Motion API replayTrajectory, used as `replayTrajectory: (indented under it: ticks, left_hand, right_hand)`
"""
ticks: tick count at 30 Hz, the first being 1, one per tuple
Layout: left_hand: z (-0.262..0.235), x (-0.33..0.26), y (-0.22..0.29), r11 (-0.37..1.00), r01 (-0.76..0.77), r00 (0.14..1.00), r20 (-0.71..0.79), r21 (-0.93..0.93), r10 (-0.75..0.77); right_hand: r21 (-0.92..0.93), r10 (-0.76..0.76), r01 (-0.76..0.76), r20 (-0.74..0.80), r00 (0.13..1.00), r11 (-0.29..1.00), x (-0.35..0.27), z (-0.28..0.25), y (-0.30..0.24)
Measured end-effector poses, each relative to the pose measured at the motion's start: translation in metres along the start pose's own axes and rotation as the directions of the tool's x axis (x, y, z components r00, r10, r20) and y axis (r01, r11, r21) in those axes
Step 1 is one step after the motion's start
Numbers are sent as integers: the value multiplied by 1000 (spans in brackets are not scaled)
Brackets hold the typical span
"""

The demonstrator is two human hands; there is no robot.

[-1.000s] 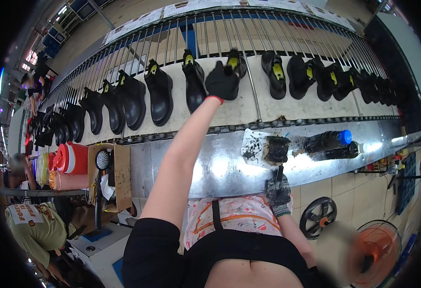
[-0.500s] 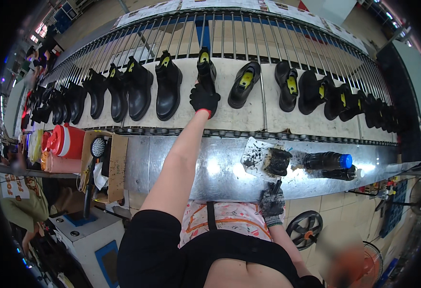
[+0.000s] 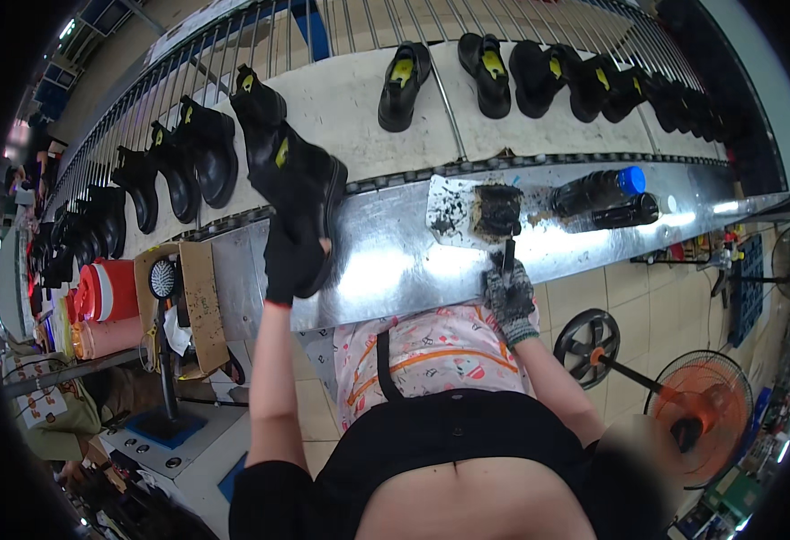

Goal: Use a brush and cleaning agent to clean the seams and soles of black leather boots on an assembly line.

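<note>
1. Pale conveyor behind one metal table, with a row of rods along its far side.
2. One black boot, tilted, is over the conveyor's near edge and the table; the left hand, black-gloved, grips it near the toe.
3. Right hand, grey-gloved, is closed round one dark tool by the table's near edge.
4. Standing boots: four countable to the left, five to the right; farther out they crowd too closely to count.
5. Held boot hides part of the nearest left one.
6. On the table: one dark pad, one stained sheet, two bottles.
7. Around: one red jug, one box, one round brush, two fans.
</note>
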State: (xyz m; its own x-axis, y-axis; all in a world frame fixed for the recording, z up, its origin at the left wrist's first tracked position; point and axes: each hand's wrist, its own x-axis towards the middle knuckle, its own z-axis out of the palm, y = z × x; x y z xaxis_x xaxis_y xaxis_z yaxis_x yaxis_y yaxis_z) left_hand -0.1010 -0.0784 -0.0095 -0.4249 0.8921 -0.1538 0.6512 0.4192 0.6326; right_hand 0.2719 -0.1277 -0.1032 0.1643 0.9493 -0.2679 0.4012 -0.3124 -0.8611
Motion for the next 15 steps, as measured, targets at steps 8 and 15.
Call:
replayTrajectory:
  ticks: [8,15]
  left_hand:
    - [35,-89,-28,979,0,997,-76,203,16]
    - [10,4,-13,447,-21,992,37,-895,120]
  right_hand:
    - [45,236,-255,254,938,966,-16,-19,-30]
    - [-96,-223,244,190,956,965,-18,-28,4]
